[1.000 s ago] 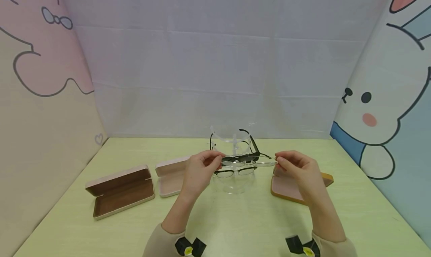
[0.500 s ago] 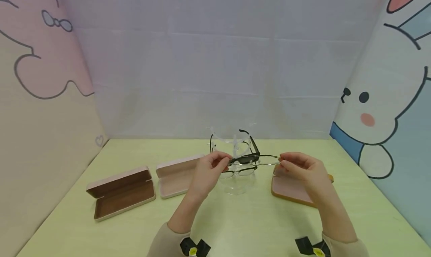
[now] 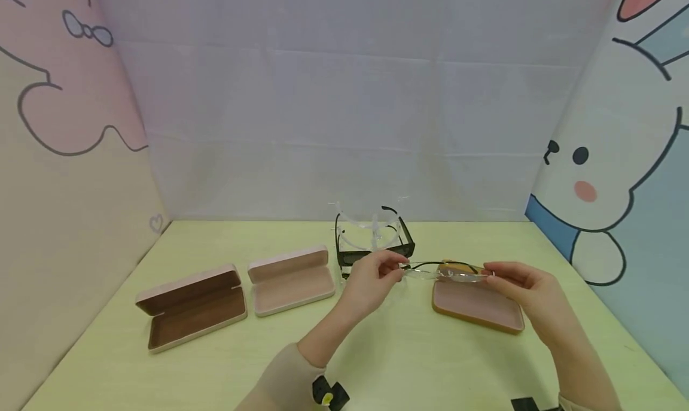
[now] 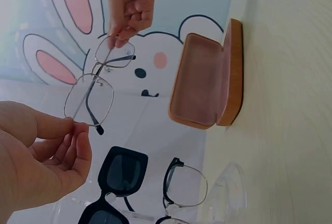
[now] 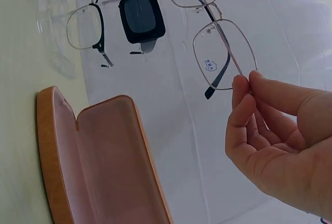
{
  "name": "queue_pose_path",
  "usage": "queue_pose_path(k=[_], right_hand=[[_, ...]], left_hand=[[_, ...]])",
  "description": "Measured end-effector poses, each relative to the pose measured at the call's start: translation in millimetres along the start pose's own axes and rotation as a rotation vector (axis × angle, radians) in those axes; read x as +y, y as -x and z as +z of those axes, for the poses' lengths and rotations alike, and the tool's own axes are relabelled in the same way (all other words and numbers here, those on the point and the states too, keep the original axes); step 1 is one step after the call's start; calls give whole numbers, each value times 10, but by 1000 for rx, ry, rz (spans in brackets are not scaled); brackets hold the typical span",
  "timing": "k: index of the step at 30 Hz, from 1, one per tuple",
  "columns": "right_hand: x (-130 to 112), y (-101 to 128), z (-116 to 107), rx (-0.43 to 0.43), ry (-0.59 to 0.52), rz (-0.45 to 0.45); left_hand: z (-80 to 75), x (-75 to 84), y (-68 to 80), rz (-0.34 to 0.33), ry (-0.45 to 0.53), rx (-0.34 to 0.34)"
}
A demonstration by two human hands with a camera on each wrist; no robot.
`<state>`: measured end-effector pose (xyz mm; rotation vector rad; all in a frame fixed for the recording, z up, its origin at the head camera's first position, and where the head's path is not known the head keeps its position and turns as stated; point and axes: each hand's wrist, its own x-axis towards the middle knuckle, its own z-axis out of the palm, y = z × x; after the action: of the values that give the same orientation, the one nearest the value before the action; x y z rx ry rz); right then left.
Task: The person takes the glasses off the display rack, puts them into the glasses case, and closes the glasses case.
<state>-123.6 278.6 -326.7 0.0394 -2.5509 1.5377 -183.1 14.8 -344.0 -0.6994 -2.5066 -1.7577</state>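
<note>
Thin metal glasses (image 3: 444, 273) hang at the picture's centre right, each end pinched by the left hand (image 3: 371, 279) and right hand (image 3: 524, 291), just above the open pink case (image 3: 476, 306), probably to align them.

A staged tabletop set, like a small eyewear display booth rather than a lived-in room. A pale green table (image 3: 161, 369) is boxed in by cartoon rabbit backdrops, one at 3 o'clock (image 3: 619, 177), one at 9 o'clock (image 3: 64, 100), with a plain white sheet (image 3: 344, 112) at 12 o'clock. A clear acrylic glasses stand (image 3: 371, 228) and open spectacle cases (image 3: 194, 306) sit as props.
</note>
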Motion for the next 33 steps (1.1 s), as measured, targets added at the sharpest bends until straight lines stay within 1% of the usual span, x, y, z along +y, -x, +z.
queue_pose_path(k=[3, 6, 9, 11, 15, 16, 18, 22, 25, 30, 31, 33], right_hand=[[65, 32, -56, 0, 37, 14], [137, 52, -100, -4, 1, 35], [208, 67, -139, -6, -49, 50], [254, 80, -170, -2, -58, 52], [353, 111, -240, 10, -5, 62], [381, 116, -257, 14, 9, 68], [441, 128, -284, 16, -7, 86], [537, 140, -309, 16, -69, 121], [576, 147, -322, 20, -96, 136], [634, 144, -352, 24, -172, 150], [649, 137, -358, 25, -177, 157], [718, 108, -373, 29, -137, 185]], left_hand=[[85, -14, -18, 26, -22, -20], [154, -35, -40, 55, -60, -42], [216, -45, -71, 64, -99, -58], [262, -41, -96, 64, -114, -56], [409, -55, -144, 74, -111, -52], [453, -65, -151, 71, -101, -56], [544, -98, -161, 59, -80, -58], [673, -142, -179, 22, -54, -51], [729, -149, -215, 7, -46, -52], [807, -159, -272, -18, -37, -63], [822, -165, -280, -23, -40, -61], [853, -191, -298, -30, -62, -57]])
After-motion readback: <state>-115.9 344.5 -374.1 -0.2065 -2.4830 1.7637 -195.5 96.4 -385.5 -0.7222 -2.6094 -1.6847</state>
